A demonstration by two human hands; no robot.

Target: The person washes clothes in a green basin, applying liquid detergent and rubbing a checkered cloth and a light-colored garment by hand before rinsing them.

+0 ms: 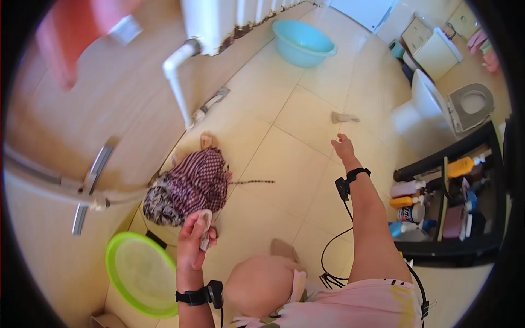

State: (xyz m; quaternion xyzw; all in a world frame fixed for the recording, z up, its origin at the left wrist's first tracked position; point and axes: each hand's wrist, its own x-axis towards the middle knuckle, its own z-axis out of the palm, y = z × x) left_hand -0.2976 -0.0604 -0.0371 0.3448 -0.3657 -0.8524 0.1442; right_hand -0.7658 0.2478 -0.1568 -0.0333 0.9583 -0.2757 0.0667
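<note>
In my left hand (191,235) is a small, crumpled pale sock (205,227), with the fingers closed round it. My right hand (343,148) stretches forward over the tiled floor, fingers apart and nothing in them. Just beyond its fingertips, a light grey sock (344,117) lies flat on the tiles, not touched. A heap of purple-checked cloth (199,177) lies on the floor past my left hand, with a grey patterned fluffy cloth (161,205) against it. Black straps with small devices sit on both my wrists.
A green-rimmed basin (112,262) stands left of my left arm. Farther off is a blue basin (301,46) near the white radiator (205,27). To the right are a toilet (426,112) and a black shelf (443,254) of bottles. A black cable (324,257) trails beside my right arm.
</note>
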